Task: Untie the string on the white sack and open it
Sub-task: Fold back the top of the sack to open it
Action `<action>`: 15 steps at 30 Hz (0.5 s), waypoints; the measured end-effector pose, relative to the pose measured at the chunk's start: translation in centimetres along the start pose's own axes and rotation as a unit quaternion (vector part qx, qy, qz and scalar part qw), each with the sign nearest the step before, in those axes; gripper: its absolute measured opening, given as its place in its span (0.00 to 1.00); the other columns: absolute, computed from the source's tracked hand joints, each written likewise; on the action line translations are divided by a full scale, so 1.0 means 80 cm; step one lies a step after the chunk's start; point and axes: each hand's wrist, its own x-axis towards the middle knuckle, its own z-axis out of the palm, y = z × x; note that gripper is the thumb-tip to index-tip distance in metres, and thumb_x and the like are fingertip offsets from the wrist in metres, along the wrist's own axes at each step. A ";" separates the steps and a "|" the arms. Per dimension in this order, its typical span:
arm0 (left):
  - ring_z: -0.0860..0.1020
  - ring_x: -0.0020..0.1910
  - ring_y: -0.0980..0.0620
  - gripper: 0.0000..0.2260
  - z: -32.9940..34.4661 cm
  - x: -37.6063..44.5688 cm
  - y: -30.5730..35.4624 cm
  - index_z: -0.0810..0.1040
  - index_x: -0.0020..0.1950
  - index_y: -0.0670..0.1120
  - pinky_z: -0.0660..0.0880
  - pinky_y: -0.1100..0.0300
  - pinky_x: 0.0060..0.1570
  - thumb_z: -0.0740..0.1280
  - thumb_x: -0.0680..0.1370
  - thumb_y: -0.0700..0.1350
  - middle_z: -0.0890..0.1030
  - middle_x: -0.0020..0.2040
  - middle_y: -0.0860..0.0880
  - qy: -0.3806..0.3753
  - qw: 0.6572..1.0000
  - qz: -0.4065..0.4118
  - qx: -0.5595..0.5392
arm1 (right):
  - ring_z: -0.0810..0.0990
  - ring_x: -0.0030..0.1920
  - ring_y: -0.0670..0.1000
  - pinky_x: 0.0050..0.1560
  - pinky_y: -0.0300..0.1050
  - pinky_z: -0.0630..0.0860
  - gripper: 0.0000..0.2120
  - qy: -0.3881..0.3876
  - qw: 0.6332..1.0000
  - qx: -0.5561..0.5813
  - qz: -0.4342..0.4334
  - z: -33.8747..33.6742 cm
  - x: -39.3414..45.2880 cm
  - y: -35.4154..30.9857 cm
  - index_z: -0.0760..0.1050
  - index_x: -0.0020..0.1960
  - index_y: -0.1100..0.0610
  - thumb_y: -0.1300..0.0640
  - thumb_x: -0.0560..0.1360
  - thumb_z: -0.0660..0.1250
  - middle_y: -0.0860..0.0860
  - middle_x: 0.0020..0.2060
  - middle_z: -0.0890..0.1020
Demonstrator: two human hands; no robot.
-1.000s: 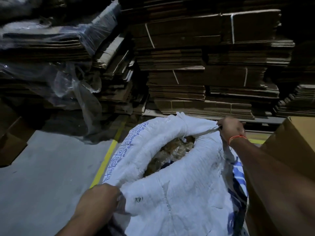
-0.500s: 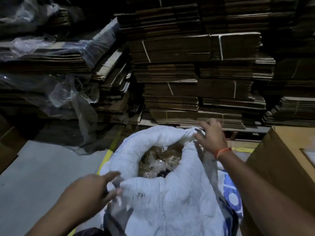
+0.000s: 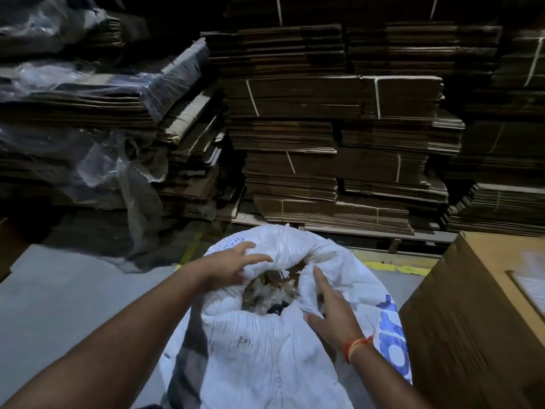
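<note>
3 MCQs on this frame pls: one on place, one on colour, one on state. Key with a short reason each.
1. Where is the big cardboard box relative to the white sack?
A. To its right
B. To its left
C. On top of it

2. What colour is the band on the right wrist?
A. Green
B. Orange
C. Black

3. What state is the sack's mouth in?
A. Tied shut with string
B. Folded flat
C. Open, contents showing

Key: 
1 A, the box stands at the right edge of the frame beside the sack. 
2 B, an orange thread band circles the wrist behind the right hand. 
3 C, brownish plastic-wrapped contents show through the gap, with the left hand on the rim.
</note>
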 end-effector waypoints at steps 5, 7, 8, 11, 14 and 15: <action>0.78 0.69 0.46 0.23 -0.002 0.015 -0.010 0.80 0.69 0.60 0.74 0.59 0.63 0.66 0.79 0.40 0.72 0.77 0.49 0.064 0.997 -0.023 0.033 | 0.76 0.66 0.42 0.58 0.19 0.64 0.29 0.009 0.997 -0.012 -0.082 -0.037 -0.013 0.012 0.72 0.75 0.46 0.63 0.76 0.69 0.38 0.63 0.78; 0.80 0.63 0.44 0.18 0.002 0.018 -0.025 0.83 0.64 0.53 0.75 0.56 0.56 0.67 0.76 0.54 0.80 0.63 0.51 0.121 0.991 -0.025 0.053 | 0.76 0.63 0.38 0.60 0.19 0.64 0.26 0.034 0.995 -0.013 -0.088 -0.051 -0.025 0.026 0.76 0.71 0.45 0.64 0.76 0.70 0.38 0.61 0.79; 0.81 0.59 0.43 0.22 0.004 0.022 -0.032 0.83 0.61 0.51 0.74 0.55 0.54 0.64 0.74 0.61 0.81 0.58 0.50 0.161 0.984 -0.022 0.068 | 0.77 0.58 0.34 0.57 0.20 0.66 0.25 0.046 0.995 -0.021 -0.085 -0.057 -0.033 0.035 0.77 0.70 0.44 0.63 0.76 0.70 0.38 0.57 0.80; 0.82 0.49 0.44 0.18 0.002 0.024 -0.036 0.79 0.51 0.49 0.74 0.50 0.47 0.62 0.77 0.63 0.84 0.49 0.49 0.242 0.965 -0.104 0.012 | 0.76 0.47 0.32 0.46 0.25 0.68 0.22 0.061 0.995 -0.054 -0.056 -0.077 -0.053 0.067 0.79 0.66 0.42 0.63 0.77 0.71 0.40 0.41 0.77; 0.80 0.47 0.44 0.14 0.002 0.025 -0.044 0.77 0.48 0.50 0.72 0.50 0.43 0.61 0.80 0.59 0.82 0.47 0.47 0.282 0.943 -0.174 -0.004 | 0.76 0.49 0.30 0.45 0.25 0.70 0.24 0.059 0.996 -0.064 -0.029 -0.095 -0.069 0.094 0.79 0.60 0.36 0.65 0.76 0.71 0.41 0.41 0.78; 0.80 0.51 0.41 0.12 0.003 0.025 -0.047 0.79 0.51 0.51 0.75 0.48 0.47 0.60 0.82 0.56 0.82 0.52 0.45 0.275 0.943 -0.189 0.001 | 0.77 0.49 0.31 0.47 0.24 0.70 0.25 0.062 0.995 -0.068 -0.024 -0.099 -0.072 0.101 0.80 0.59 0.36 0.66 0.76 0.71 0.40 0.43 0.80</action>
